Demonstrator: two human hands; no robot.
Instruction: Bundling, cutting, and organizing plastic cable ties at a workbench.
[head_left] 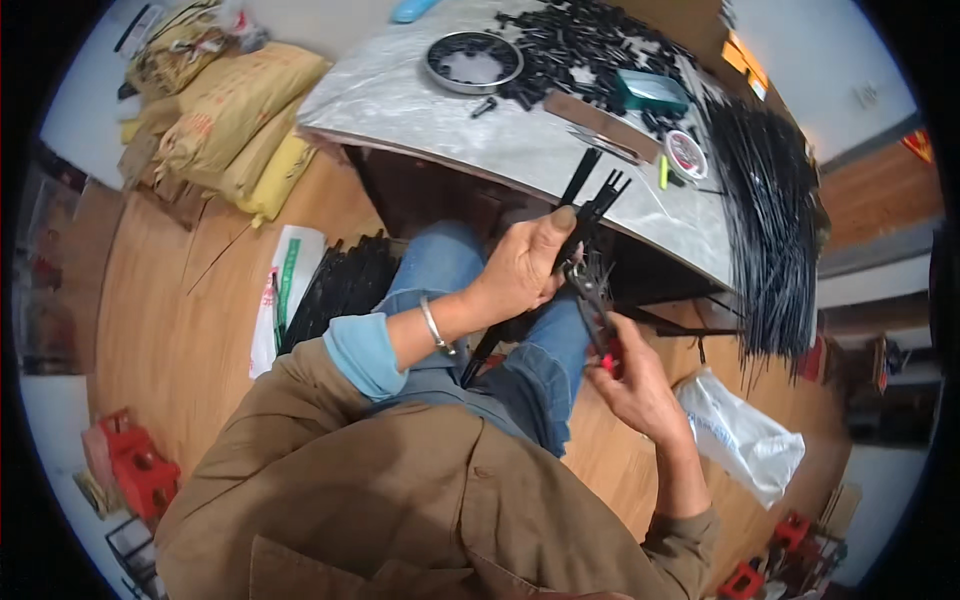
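Slim black strips (592, 207) sit toward 1 o'clock from the centre of view, upper ends splayed before the counter (370, 110), gripped in the closed left hand (525, 260), thumb pressed over them. Right hand (640, 385), at 5 o'clock from the strips, is curled round pliers (592, 300) whose head lies close by the strips' lower part; contact cannot be told. Outward from the strips: round dish (431, 68) at 11 o'clock, heaped black pieces (570, 45) at 12, long black rods (770, 220) at 3, white bag (740, 435) at 5.
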